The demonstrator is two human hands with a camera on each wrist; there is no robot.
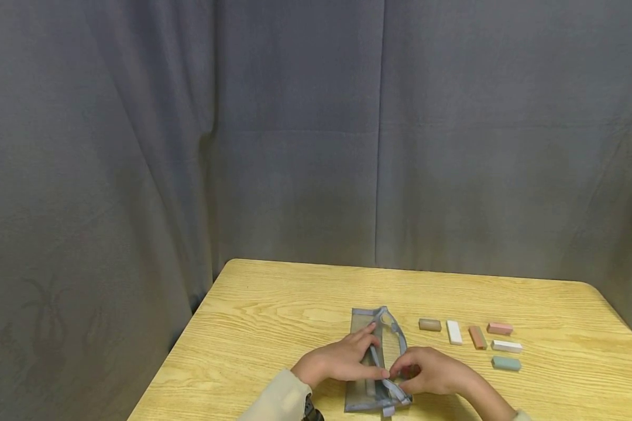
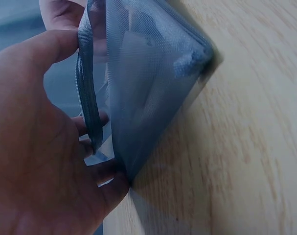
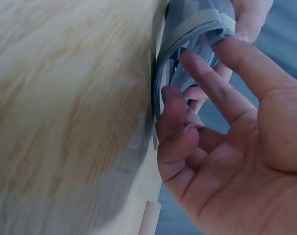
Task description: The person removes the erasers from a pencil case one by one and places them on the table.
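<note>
A grey-blue mesh zip pouch (image 1: 359, 394) lies on the table, its zippered mouth spread apart. My left hand (image 1: 342, 358) holds the left edge of the mouth; in the left wrist view its thumb touches the zipper strip (image 2: 89, 93) and other fingers reach the mesh (image 2: 143, 98). At the near end of the mouth, my right hand (image 1: 434, 369) grips the opposite edge, with the thumb at the zipper's end (image 3: 221, 30) and the index finger inside the opening. Through the mesh a pale oblong shape (image 1: 370, 387) shows; its kind is unclear.
Right of the pouch lie several small blocks: brown (image 1: 429, 324), white (image 1: 454, 332), orange and green (image 1: 477, 337), pink (image 1: 500, 328), another white (image 1: 507, 346) and teal (image 1: 506, 363). A grey curtain (image 1: 305, 146) hangs behind the wooden table (image 1: 253, 327).
</note>
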